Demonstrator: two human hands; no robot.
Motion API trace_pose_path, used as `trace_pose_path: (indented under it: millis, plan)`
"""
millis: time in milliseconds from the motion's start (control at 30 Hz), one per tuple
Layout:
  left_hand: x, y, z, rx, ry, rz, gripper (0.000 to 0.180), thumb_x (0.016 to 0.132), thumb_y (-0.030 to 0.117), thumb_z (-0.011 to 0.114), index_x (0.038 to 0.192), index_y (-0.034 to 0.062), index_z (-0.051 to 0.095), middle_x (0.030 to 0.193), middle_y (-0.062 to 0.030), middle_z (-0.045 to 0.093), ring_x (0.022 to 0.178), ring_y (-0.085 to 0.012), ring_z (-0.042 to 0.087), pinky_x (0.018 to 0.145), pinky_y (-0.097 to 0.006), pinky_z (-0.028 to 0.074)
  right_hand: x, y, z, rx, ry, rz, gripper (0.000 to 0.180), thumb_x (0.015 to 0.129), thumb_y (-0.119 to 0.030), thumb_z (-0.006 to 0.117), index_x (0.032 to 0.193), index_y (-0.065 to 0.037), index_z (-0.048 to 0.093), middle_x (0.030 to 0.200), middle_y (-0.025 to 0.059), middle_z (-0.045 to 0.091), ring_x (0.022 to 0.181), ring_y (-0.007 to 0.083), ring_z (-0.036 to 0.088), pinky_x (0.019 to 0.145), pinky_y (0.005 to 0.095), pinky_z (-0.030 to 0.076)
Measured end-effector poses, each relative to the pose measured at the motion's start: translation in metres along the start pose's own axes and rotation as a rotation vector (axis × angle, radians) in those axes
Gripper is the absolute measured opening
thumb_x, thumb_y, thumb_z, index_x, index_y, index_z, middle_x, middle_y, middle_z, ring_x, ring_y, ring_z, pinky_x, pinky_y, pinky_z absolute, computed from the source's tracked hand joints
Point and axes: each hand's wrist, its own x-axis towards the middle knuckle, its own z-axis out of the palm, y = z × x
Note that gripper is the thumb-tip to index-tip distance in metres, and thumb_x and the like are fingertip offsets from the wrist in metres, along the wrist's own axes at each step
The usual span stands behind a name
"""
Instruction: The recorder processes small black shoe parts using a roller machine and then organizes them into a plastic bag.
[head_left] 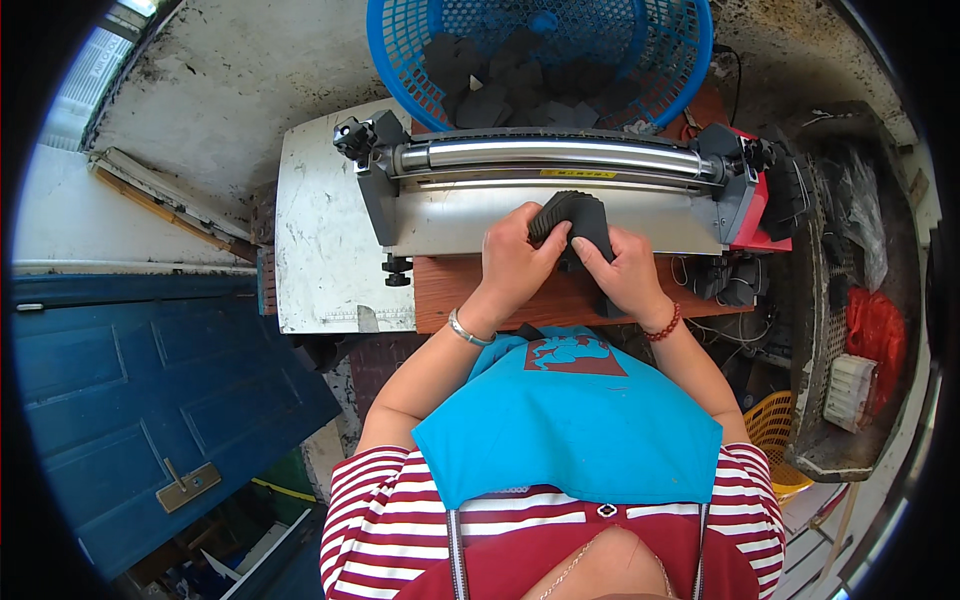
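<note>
Both my hands grip a stack of thin black pieces [580, 212], fanned a little along its upper left edge. My left hand [515, 255], with a silver bracelet at its wrist, closes on the stack's left side. On the other side my right hand [632, 270] holds it, thumb pressed on the face of the pieces. What the pieces are made of I cannot tell. Just beyond the stack is a roller machine [560, 155] with a long shiny metal roller and a flat metal plate. Behind it a blue plastic basket [378, 55] holds many similar black pieces.
A brown wooden board [450, 290] lies under the machine, beside a white tabletop [320, 230]. At the right stands a dirty long trough [835, 455] with plastic bags and a red bag [875, 335]. A yellow basket [770, 425] is below it. A blue door [150, 400] fills the left.
</note>
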Motion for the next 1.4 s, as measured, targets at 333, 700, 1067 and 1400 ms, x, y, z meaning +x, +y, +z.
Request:
trace_pose_path:
  millis: [333,700,1067,1400]
  plan:
    - [-0.001,0.006,0.005,-1.201,-0.121,-0.569,0.024,0.092,0.025,0.065,0.105,0.0041,0.064,0.087,-0.003,0.067,0.069,-0.0081,0.062,0.049,-0.021,0.048,0.002,0.012,-0.006,0.494,-0.049,0.288,0.037,0.098,-0.034,0.057,0.078,-0.004,0.063,0.066,0.0006,0.06,0.051,0.0052,0.051,0.047,0.0204,0.039]
    - [-0.004,-0.001,0.009,-1.056,-0.021,-0.514,0.017,0.096,0.021,0.058,0.103,0.0065,0.062,0.083,-0.0023,0.066,0.064,-0.0099,0.062,0.046,-0.023,0.047,0.005,0.018,-0.022,0.175,-0.116,0.321,0.041,0.1,-0.036,0.052,0.074,-0.005,0.063,0.06,-0.0009,0.059,0.045,0.0035,0.049,0.043,0.0185,0.038]
    - [0.0,-0.003,0.008,-1.028,-0.012,-0.525,0.019,0.097,0.019,0.052,0.102,0.0047,0.062,0.08,-0.0039,0.066,0.062,-0.0111,0.061,0.043,-0.023,0.046,0.041,0.035,-0.039,0.03,0.07,0.448,0.047,0.097,-0.04,0.052,0.077,0.001,0.064,0.056,0.0029,0.058,0.042,0.0088,0.05,0.04,0.0234,0.04]
    - [0.0,-0.011,0.005,-1.027,0.042,-0.504,0.02,0.097,0.019,0.05,0.099,0.0042,0.063,0.079,-0.0044,0.067,0.061,-0.0111,0.061,0.044,-0.022,0.047,0.032,0.05,-0.051,0.167,-0.185,0.463,0.04,0.095,-0.034,0.058,0.074,-0.001,0.066,0.054,0.0005,0.057,0.042,0.0064,0.049,0.039,0.0226,0.037]
